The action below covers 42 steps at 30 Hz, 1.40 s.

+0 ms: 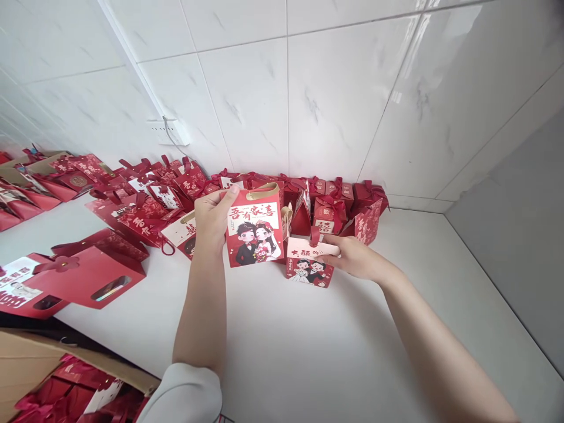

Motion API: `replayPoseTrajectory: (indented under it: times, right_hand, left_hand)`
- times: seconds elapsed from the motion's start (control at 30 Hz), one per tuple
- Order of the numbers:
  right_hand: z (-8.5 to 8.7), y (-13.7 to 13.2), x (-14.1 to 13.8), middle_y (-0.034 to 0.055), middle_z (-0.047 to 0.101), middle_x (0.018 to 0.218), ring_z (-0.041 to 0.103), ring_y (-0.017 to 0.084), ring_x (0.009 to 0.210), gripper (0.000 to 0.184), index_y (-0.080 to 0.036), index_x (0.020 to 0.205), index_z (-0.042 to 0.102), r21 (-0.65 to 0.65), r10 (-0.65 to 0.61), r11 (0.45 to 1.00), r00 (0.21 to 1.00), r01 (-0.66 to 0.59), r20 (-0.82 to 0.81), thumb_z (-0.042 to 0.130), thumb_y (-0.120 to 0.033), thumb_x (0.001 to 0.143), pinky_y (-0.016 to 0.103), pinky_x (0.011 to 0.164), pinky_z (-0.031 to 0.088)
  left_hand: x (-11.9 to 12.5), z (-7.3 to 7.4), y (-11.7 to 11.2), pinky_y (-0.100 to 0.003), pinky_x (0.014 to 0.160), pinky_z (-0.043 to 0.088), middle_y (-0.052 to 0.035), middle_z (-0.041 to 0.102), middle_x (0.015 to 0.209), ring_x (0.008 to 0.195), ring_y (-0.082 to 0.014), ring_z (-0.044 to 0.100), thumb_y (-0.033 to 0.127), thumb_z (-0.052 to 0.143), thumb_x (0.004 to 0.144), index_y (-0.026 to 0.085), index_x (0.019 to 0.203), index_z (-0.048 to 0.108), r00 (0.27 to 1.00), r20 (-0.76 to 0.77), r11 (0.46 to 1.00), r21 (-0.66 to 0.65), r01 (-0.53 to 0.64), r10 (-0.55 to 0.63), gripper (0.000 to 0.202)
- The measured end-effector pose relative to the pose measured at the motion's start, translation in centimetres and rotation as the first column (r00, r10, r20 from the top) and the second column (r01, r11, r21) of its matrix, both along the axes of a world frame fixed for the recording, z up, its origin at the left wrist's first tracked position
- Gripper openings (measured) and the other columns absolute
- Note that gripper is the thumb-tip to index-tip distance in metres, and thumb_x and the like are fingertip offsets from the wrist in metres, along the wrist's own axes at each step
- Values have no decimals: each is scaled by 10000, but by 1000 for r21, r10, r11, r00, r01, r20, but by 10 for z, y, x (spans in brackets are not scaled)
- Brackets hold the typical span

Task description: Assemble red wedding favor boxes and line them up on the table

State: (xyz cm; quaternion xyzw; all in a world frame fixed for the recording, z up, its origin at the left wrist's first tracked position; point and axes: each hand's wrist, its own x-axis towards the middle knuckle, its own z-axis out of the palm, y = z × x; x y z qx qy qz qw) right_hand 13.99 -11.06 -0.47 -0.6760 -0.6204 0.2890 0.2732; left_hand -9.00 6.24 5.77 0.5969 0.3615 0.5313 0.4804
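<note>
My left hand (215, 217) grips the upper left corner of a red gift box (254, 229) with a gold handle and a cartoon bride and groom on its front. The box is raised above the white table, its face turned toward me. Just right of it, my right hand (352, 256) is closed on the upper right side of a smaller gift box (309, 267), which has a pale top, a red ribbon loop and another cartoon couple. Behind both boxes stands a row of red ribbon-tied boxes (331, 212), partly hidden by what I hold.
More red gift boxes (136, 217) crowd the table's left side. Nearer, a large red bag-shaped box (94, 276) has an oval window. A cardboard carton (30, 346) with red boxes sits at lower left. A tiled wall (335, 106) bounds the back, with a socket (170, 132).
</note>
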Motion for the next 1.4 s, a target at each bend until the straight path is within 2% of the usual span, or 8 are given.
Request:
replayPoseTrajectory:
  times: [0.17,0.33,0.57,0.67,0.8,0.9,1.13,1.4]
  right_hand:
    - [2,0,1,16,658,804,582,201,709,264,-243,1007,644,1,8,1000,1000,-8,-18,587,-417,817,291,654,431]
    - [12,-15,16,2,622,720,566,203,672,232,-247,875,661,-73,76,994,997,-76,-8,619,-446,765,289,611,420]
    - [16,-27,28,15,617,693,576,220,656,229,-267,907,660,-147,12,989,999,-6,46,598,-439,768,293,564,400]
    - [15,-25,25,20,625,698,581,226,662,245,-267,949,653,-155,24,988,997,-14,68,581,-436,786,294,559,395]
    - [16,-24,23,17,622,682,582,227,655,250,-268,955,650,-152,37,988,997,-27,60,564,-446,800,296,556,395]
    - [16,-24,22,14,621,669,585,229,648,248,-268,931,652,-147,35,989,998,-27,49,567,-458,796,301,559,404]
    - [14,-23,20,34,654,715,604,248,675,245,-255,944,647,-135,33,990,999,-28,34,571,-439,801,311,574,417]
    - [15,-23,19,-6,622,702,578,201,645,158,-264,918,588,-160,64,986,991,-46,115,517,-390,853,284,548,389]
  left_hand:
    - [-5,0,5,-284,480,520,-9,648,605,538,-183,632,457,757,695,170,779,704,1000,8,1000,17,-17,17,304]
    - [-37,-1,31,-287,546,558,-2,658,615,561,-174,641,449,758,685,170,818,704,983,58,983,41,-178,176,313]
    - [-67,-26,67,-267,566,531,-22,701,733,588,-153,628,460,732,689,174,862,712,963,6,961,72,-269,269,335]
    - [-74,-38,72,-250,626,506,-52,721,825,721,-178,646,454,715,696,170,898,746,943,-287,969,220,-109,172,350]
    - [-83,-41,71,-281,734,487,-64,723,965,857,-215,643,462,615,781,213,1019,747,751,-654,966,241,97,88,369]
    - [-82,-35,65,-301,812,485,-60,717,1053,943,-230,642,484,524,840,232,1064,728,698,-713,966,222,136,65,394]
    - [-54,-36,58,-304,820,485,-41,707,1102,981,-271,644,483,703,692,231,1088,704,592,-806,926,238,293,20,469]
    - [-34,-52,59,-259,741,461,-13,668,799,763,-157,604,395,568,804,169,782,622,768,-625,894,413,174,139,233]
